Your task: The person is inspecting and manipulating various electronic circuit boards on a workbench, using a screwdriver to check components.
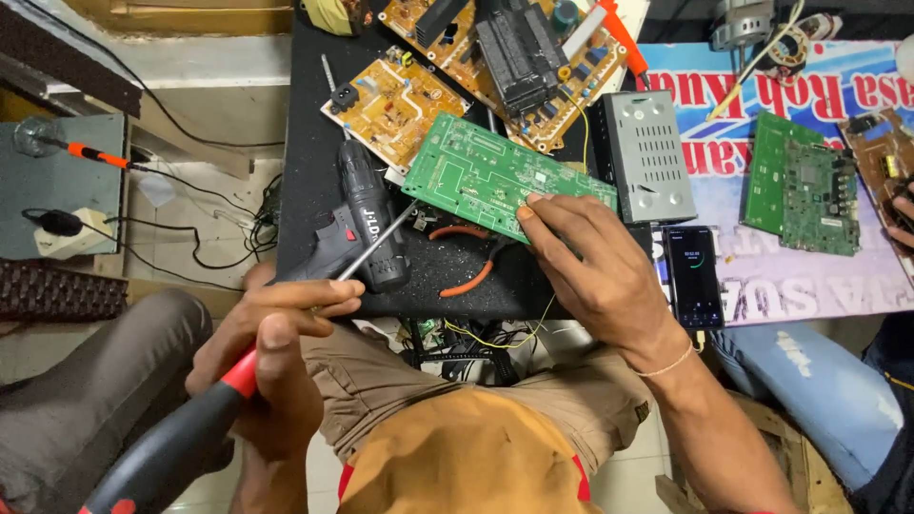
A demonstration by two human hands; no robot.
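Observation:
My left hand [271, 328] grips a screwdriver [181, 433] with a black and red handle; its metal shaft runs up and right, and the tip rests at the near left edge of a green circuit board [476, 171]. My right hand [590, 271] lies on that board's right end and holds it at a tilt on the black table [309, 143]. A black cordless drill [367, 228] lies just left of the board, under the shaft. Orange-handled pliers [471, 276] lie below the board.
Two tan circuit boards [395, 100] [514, 57] lie at the back of the table. A grey metal box [647, 157] and a phone [693, 276] sit to the right. Another green board [800, 186] rests on a printed banner, where another person's hand [903, 214] shows.

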